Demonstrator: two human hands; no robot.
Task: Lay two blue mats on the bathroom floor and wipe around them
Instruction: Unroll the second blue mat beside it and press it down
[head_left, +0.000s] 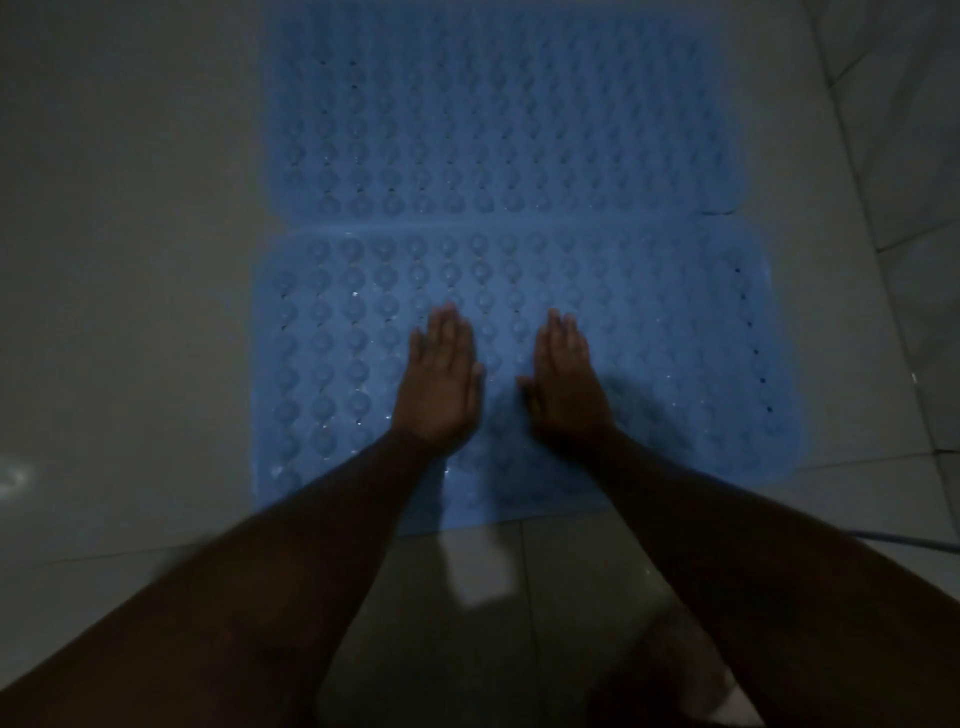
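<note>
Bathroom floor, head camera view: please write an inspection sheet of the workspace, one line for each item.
Surface: pale tiled floor, dim light, some glare patches.
Job's things: far blue mat and near blue mat lie flat, edges meeting; no wiping cloth seen.
Clutter: nothing seen.
Grips: left hand and right hand press flat on the near mat, palms down, holding nothing.
Cables: thin blue line at right edge, hose or cord, cannot tell.
Surroundings: tiled wall or step at right.
</note>
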